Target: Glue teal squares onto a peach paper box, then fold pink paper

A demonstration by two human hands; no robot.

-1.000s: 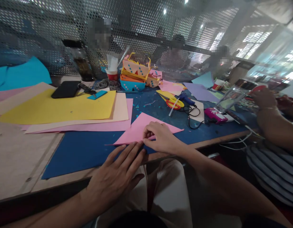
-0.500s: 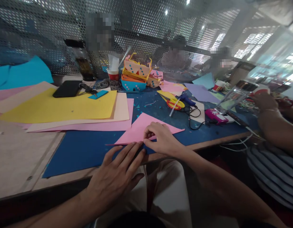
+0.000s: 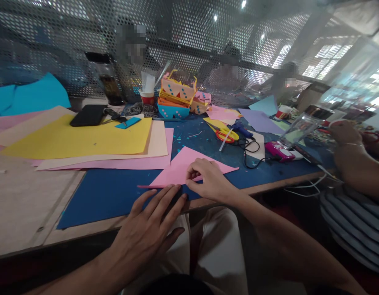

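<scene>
A pink paper folded into a triangle (image 3: 174, 166) lies on the blue mat (image 3: 106, 196), its long folded edge toward me. My left hand (image 3: 152, 217) is spread palm down, fingertips along that near edge, left of its middle. On the paper's near edge, just right of those fingertips, rests my right hand (image 3: 208, 180), with thumb and index finger curled together at the fold. Its other fingers are bent over the paper.
Yellow sheet (image 3: 81, 139) tops a paper pile at left, with a black phone (image 3: 89, 115). Behind are folded paper crafts (image 3: 177, 96). Scissors (image 3: 226, 134), a glue gun (image 3: 242, 130) and a pink device (image 3: 280, 151) lie right. A person's arm (image 3: 349, 151) is at far right.
My left hand's fingers have slid slightly left along the paper's near edge and spread a little. My right hand has stayed in place.
</scene>
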